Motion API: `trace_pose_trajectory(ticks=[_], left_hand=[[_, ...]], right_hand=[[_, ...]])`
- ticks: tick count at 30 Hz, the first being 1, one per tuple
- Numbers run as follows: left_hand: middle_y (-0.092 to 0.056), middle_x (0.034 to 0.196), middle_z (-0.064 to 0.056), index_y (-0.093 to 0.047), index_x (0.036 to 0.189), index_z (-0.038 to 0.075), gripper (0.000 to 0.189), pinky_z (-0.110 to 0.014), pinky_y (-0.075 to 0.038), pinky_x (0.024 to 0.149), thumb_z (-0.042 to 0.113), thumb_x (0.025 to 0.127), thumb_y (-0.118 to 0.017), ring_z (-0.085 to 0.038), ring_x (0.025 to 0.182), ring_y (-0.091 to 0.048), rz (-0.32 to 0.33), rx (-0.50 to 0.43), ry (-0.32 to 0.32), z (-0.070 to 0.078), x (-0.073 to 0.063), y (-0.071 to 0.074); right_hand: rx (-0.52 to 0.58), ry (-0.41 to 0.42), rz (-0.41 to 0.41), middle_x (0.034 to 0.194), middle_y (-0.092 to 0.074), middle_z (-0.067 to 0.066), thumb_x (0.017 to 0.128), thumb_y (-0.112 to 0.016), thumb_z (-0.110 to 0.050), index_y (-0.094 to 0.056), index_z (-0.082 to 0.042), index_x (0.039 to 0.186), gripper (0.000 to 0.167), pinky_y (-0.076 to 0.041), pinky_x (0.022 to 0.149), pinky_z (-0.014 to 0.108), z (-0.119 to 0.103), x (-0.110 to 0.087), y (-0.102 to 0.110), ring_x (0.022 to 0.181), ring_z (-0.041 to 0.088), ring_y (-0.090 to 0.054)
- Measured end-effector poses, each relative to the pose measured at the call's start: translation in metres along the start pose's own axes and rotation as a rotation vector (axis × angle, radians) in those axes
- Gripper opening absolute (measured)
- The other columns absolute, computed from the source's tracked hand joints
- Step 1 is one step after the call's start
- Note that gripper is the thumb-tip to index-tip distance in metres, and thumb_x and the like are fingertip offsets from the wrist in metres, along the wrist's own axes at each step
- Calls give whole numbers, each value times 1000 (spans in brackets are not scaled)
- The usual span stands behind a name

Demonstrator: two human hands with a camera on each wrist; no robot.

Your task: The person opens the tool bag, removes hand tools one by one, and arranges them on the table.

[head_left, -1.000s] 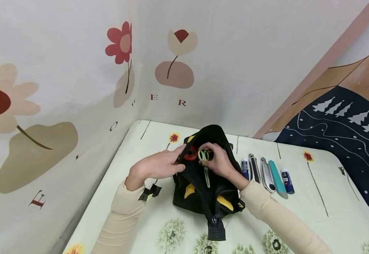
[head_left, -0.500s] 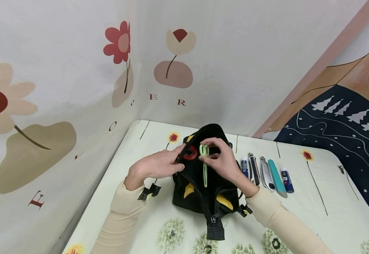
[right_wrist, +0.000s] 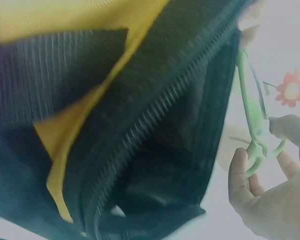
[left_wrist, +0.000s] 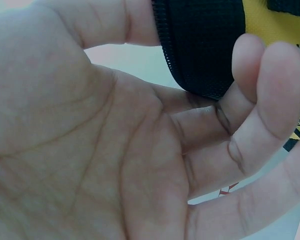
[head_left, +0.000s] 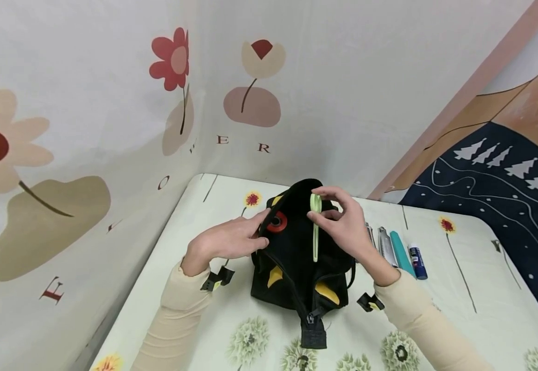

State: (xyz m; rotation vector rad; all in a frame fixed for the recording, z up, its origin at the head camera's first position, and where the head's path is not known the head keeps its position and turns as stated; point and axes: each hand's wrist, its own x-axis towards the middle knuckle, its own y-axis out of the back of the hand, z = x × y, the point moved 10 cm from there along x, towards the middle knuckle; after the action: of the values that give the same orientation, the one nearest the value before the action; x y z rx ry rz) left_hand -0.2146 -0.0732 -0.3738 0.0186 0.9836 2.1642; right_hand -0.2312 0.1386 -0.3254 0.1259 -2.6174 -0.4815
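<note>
A black bag with yellow patches [head_left: 292, 263] lies on the table with its zipped mouth spread apart. My left hand [head_left: 229, 239] grips the left edge of that mouth between thumb and fingers; the left wrist view shows the zipper edge [left_wrist: 172, 60] there. Pale green scissors [head_left: 315, 242] hang blades down over the opening, their handles pinched by the thumb and fingers of my right hand [head_left: 343, 219]. In the right wrist view the scissors [right_wrist: 250, 100] are beside the bag's zipper [right_wrist: 140, 125]. A red ring with a dark centre [head_left: 277, 222] shows inside the mouth.
To the right of the bag, a silver utility knife [head_left: 387, 247], a teal long-bodied tool [head_left: 401, 252] and a blue glue stick [head_left: 417, 262] lie in a row. My right forearm partly covers this row. A printed cloth wall [head_left: 324, 103] rises behind the table.
My right hand has lifted the scissors up and to the right out of the bag's mouth, turning them edge-on. The left hand has kept its grip on the bag.
</note>
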Motion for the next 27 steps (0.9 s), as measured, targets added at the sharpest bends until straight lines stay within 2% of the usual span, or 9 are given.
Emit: trace_pose_trajectory(ticks=[4,6,10,14,16,22,24,27], left_hand=[[-43,61,6,-8,179,5,82,-44,-44,103,31,113,-50,-12,55,-37,-4,8,12,-1,-1,0],[-41,59,7,-8,179,5,82,-42,-46,97,31,113,-50,-11,53,-33,-8,9,16,-1,-1,-1],[-39,58,8,-8,179,6,83,-39,-45,88,31,113,-50,-10,51,-31,-13,4,19,-2,-1,-2],[-38,59,8,-7,179,6,82,-41,-45,98,31,113,-50,-10,52,-31,-12,0,22,-1,0,-3],[-38,59,8,-7,179,7,82,-42,-44,101,30,113,-50,-10,52,-31,-12,3,24,-1,0,-3],[-38,59,7,-7,179,8,83,-36,-43,80,30,112,-50,-10,51,-31,-13,6,19,-1,0,-2],[-39,59,7,-7,179,8,83,-35,-42,79,30,112,-50,-11,52,-31,-12,4,16,-1,0,-2],[-39,59,7,-7,179,7,83,-36,-41,77,30,112,-50,-11,51,-31,-12,0,19,-1,-1,-2]], right_hand=[[3,1,33,135,-66,22,92,-81,14,-68,8,136,47,-60,85,18,-3,2,17,120,11,-63],[11,1,52,136,-67,19,92,-80,16,-68,9,136,47,-60,86,19,-3,1,26,121,11,-63],[10,1,92,133,-68,0,90,-78,20,-67,11,136,48,-60,88,20,-2,-2,45,122,10,-64],[-25,-1,132,130,-67,-12,90,-77,22,-67,13,136,48,-60,88,18,1,-8,65,123,8,-65],[-54,-12,156,129,-67,-14,91,-77,21,-66,12,137,48,-59,89,16,3,-12,75,121,7,-66],[-134,-52,217,130,-68,-9,93,-78,17,-68,7,138,47,-58,88,13,7,-23,103,119,5,-66],[-171,-68,230,132,-70,-5,94,-78,16,-70,3,138,47,-57,88,12,11,-27,114,118,3,-65],[-237,-95,236,133,-69,-9,94,-79,15,-70,3,139,47,-55,89,10,18,-33,130,118,0,-64]])
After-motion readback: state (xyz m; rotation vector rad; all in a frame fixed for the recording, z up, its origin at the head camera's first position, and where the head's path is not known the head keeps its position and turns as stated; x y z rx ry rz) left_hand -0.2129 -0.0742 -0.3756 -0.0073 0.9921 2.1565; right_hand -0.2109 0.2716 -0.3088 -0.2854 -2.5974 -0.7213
